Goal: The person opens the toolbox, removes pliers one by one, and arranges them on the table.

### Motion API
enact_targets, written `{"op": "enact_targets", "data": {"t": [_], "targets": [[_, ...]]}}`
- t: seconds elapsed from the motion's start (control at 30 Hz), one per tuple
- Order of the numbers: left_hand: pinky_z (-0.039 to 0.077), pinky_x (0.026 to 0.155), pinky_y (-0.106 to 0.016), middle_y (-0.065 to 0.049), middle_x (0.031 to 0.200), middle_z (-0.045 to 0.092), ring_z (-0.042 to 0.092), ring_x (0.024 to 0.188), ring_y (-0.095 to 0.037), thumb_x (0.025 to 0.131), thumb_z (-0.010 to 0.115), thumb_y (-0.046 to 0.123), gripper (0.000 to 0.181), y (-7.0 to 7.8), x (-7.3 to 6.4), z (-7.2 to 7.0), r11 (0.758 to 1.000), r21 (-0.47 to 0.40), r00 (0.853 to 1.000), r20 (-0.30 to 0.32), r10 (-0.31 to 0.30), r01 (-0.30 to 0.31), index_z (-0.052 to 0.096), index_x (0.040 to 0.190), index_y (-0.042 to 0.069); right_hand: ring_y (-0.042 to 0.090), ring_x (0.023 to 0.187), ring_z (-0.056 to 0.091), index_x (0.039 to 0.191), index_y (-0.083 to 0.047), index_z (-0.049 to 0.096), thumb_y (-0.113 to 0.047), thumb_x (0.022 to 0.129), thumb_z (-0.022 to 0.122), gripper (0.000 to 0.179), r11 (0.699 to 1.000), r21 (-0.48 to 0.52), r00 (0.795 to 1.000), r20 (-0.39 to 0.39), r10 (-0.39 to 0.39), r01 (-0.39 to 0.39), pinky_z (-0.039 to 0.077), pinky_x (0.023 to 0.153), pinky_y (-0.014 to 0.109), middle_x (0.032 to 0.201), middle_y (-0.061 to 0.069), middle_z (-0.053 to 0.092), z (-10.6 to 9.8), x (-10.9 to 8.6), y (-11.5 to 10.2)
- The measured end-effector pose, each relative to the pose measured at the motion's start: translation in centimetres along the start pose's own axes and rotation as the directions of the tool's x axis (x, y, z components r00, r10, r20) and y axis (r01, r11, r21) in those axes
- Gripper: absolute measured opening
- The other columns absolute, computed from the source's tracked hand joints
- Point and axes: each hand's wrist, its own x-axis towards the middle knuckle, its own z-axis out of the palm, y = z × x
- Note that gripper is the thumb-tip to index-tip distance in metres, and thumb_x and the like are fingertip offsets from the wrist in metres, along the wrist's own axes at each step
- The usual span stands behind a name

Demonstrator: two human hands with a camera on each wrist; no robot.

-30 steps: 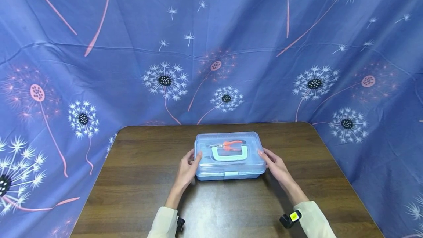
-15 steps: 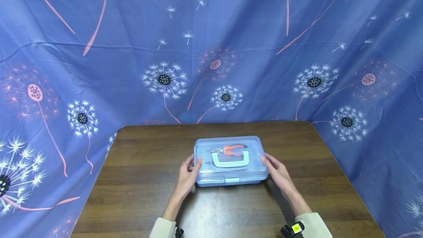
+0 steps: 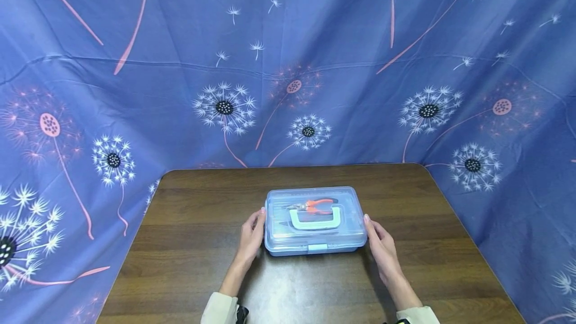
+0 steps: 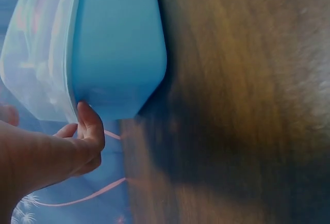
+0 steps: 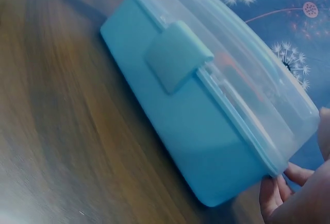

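Observation:
A blue plastic toolbox [image 3: 315, 251] with a clear lid sits on the wooden table, its front latch [image 5: 178, 58] fastened. Through the lid, pliers with orange handles [image 3: 315, 205] show beneath the pale carry handle [image 3: 316, 224]. My left hand [image 3: 250, 238] is at the box's left end, thumb along the lid's edge; in the left wrist view, loosely bent fingers [image 4: 92, 126] reach the rim. At the opposite end is my right hand [image 3: 383, 250], its thumb beside the lid and its fingers [image 5: 270, 193] right at the rim from below.
The brown wooden table [image 3: 198, 204] extends around the box on every side. A blue cloth with dandelion prints [image 3: 360, 114] hangs behind it and along both sides.
The toolbox has come nearer to me and down onto the table. Both thumbs have slid off the lid's top to its side edges, and the right hand has shifted slightly outward.

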Motion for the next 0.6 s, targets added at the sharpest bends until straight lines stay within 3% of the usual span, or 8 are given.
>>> {"op": "enact_targets", "data": {"t": [0.1, 0.2, 0.3, 0.4, 0.6], "targets": [[0.055, 0.073, -0.028, -0.017, 0.105, 0.071, 0.064, 0.087, -0.017, 0.108, 0.054, 0.037, 0.053, 0.0, 1.0, -0.1, 0.998, -0.064, 1.000, -0.003, -0.027, 0.027, 0.060, 0.135, -0.008, 0.021, 0.124, 0.048, 0.145, 0.002, 0.049, -0.066, 0.103, 0.039, 0.081, 0.999, 0.042, 0.999, -0.022, 0.025, -0.025, 0.038, 0.106, 0.035, 0.138, 0.019, 0.054, 0.3, -0.7, 0.2], [0.055, 0.072, -0.027, -0.017, 0.104, 0.069, 0.062, 0.085, -0.016, 0.107, 0.055, 0.031, 0.049, -0.2, 1.9, 0.0, 0.996, -0.087, 0.999, -0.009, -0.034, 0.033, 0.060, 0.134, -0.010, 0.015, 0.114, 0.054, 0.140, 0.004, 0.051, -0.061, 0.105, 0.039, 0.076, 0.996, 0.086, 0.998, -0.057, 0.032, -0.027, 0.047, 0.097, 0.029, 0.129, 0.012, 0.059, 0.7, -1.3, 0.7], [0.054, 0.075, -0.028, -0.017, 0.109, 0.069, 0.062, 0.090, -0.017, 0.107, 0.056, 0.027, 0.044, -0.3, 2.6, 0.1, 0.997, -0.064, 0.999, -0.025, -0.043, 0.041, 0.061, 0.134, -0.008, 0.010, 0.099, 0.056, 0.134, 0.006, 0.051, -0.052, 0.108, 0.040, 0.064, 0.990, 0.139, 0.994, -0.096, 0.042, -0.028, 0.051, 0.084, 0.022, 0.114, 0.005, 0.059, 1.2, -2.0, 1.3], [0.053, 0.080, -0.028, -0.017, 0.114, 0.069, 0.063, 0.099, -0.022, 0.107, 0.055, 0.023, 0.040, -0.4, 3.3, 0.3, 0.999, -0.027, 0.999, -0.041, -0.035, 0.034, 0.063, 0.132, -0.007, 0.007, 0.090, 0.060, 0.128, 0.007, 0.049, -0.040, 0.110, 0.043, 0.051, 0.973, 0.228, 0.992, -0.109, 0.071, -0.044, 0.054, 0.080, 0.019, 0.105, 0.003, 0.059, 1.7, -2.7, 2.0], [0.051, 0.076, -0.023, -0.018, 0.110, 0.070, 0.062, 0.095, -0.019, 0.106, 0.056, 0.017, 0.035, -0.5, 4.5, 0.5, 0.999, -0.043, 0.999, -0.048, -0.016, 0.014, 0.066, 0.126, -0.009, 0.011, 0.083, 0.068, 0.125, 0.010, 0.045, -0.027, 0.112, 0.038, 0.040, 0.931, 0.356, 0.994, -0.040, 0.104, -0.083, 0.058, 0.079, 0.025, 0.102, 0.011, 0.065, 3.3, -3.8, 2.5]]}}
